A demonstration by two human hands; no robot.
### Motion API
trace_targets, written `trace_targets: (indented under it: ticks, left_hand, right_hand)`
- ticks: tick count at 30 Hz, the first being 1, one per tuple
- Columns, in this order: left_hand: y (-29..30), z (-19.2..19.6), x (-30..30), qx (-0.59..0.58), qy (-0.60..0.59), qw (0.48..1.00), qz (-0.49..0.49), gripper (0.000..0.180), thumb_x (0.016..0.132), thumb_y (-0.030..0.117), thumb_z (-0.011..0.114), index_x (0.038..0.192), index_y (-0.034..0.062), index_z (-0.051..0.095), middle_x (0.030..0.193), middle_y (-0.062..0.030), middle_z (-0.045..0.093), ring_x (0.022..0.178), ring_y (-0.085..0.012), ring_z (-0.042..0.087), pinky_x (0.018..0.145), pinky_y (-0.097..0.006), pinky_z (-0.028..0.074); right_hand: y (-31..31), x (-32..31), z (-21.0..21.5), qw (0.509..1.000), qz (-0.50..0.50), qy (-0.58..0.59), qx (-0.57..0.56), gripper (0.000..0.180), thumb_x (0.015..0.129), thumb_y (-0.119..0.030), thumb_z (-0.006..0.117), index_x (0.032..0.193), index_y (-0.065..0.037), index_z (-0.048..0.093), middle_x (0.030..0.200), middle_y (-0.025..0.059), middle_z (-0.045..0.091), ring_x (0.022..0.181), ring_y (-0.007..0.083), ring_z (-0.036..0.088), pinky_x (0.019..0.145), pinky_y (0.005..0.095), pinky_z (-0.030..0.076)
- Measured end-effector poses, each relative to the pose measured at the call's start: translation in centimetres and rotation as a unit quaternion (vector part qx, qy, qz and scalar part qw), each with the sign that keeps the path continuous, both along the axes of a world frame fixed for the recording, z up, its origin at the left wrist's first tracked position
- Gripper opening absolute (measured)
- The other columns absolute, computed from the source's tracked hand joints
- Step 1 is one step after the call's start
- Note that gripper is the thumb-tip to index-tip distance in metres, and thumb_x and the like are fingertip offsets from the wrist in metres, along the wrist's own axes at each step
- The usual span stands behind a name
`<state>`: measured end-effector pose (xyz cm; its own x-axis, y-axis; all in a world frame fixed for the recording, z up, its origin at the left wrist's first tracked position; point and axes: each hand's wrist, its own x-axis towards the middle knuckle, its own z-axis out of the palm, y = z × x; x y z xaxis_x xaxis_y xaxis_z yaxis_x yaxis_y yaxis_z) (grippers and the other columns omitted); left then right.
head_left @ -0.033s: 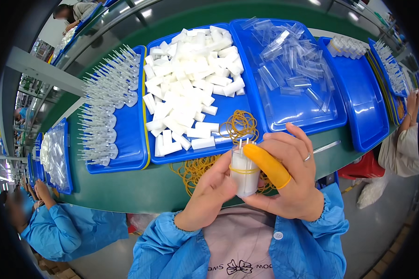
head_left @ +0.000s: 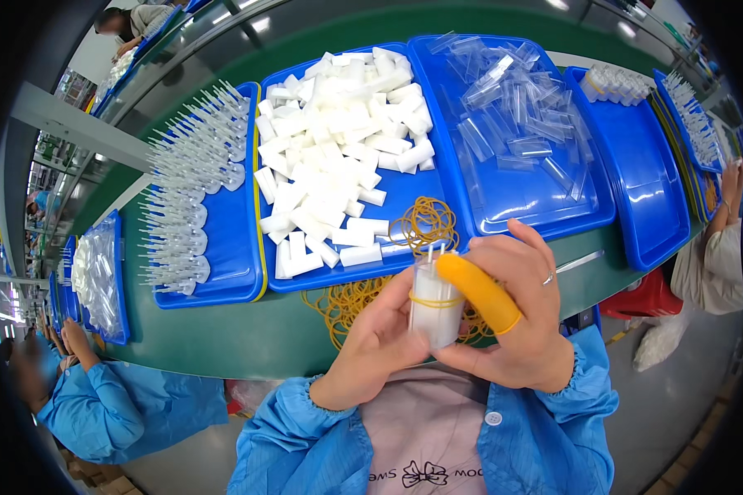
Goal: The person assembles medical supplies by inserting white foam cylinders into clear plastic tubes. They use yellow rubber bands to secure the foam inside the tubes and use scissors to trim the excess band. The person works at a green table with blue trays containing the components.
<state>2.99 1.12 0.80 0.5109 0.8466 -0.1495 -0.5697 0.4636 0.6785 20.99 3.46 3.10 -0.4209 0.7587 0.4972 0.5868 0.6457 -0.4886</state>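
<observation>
Nothing much has moved since the earlier picture: both hands still hold the same little white bundle in the same spot, low in the middle of the frame.

The left hand (head_left: 377, 342) curls its fingers around the white bundle (head_left: 434, 309) from the left side and grips it. The right hand (head_left: 516, 318) grips it from the right side. One finger of the right hand wears an orange finger cover (head_left: 479, 290), and that finger lies across the top of the bundle. A yellow rubber band (head_left: 434, 302) goes around the middle of the bundle. Thin white sticks (head_left: 435, 248) poke up out of its top.

Just behind the hands, a pile of loose rubber bands (head_left: 347, 301) lies on the green table (head_left: 239, 338). More of them sit on the edge of the middle blue tray (head_left: 425, 223).

The middle blue tray (head_left: 404, 194) is full of white blocks (head_left: 330, 157). To its left, another blue tray (head_left: 235, 247) holds rows of clear plastic pieces with thin tips (head_left: 190, 181). To the right, in the upper right of the frame, a blue tray (head_left: 545, 206) holds clear little bags (head_left: 512, 107). Further right is one more blue tray (head_left: 640, 181), mostly bare.

In the lower left corner another person in a blue coat (head_left: 115, 408) works at the same table. At the right edge a different person's arm (head_left: 722, 210) reaches up.
</observation>
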Motion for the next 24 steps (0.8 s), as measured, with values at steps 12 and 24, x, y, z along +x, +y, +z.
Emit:
trace_targets:
  ticks: [12, 24]
  left_hand:
    - [-0.3, -0.8, 0.3, 0.096, 0.088, 0.990, 0.048, 0.062, 0.091, 0.003, 0.054, 0.142, -0.0043, 0.020, 0.143, -0.0177, 0.033, 0.131, -0.0245, 0.036, 0.107, -0.036, 0.032]
    - [-0.8, 0.8, -0.2, 0.032, 0.090, 0.993, 0.068, 0.082, 0.080, 0.039, 0.070, 0.137, -0.0047, 0.031, 0.130, -0.0136, 0.048, 0.119, -0.0231, 0.049, 0.100, -0.037, 0.040]
  right_hand:
    - [0.2, 1.1, 0.1, 0.989, 0.000, 0.118, -0.092, 0.077, 0.052, -0.023, 0.087, 0.118, 0.000, 0.056, 0.109, 0.0123, 0.052, 0.095, 0.0274, 0.055, 0.080, 0.0332, 0.047]
    - [-0.5, 0.2, 0.2, 0.988, 0.042, 0.146, -0.028, 0.072, 0.062, -0.034, 0.080, 0.120, 0.000, 0.053, 0.114, 0.0148, 0.051, 0.100, 0.0340, 0.053, 0.089, 0.0429, 0.042]
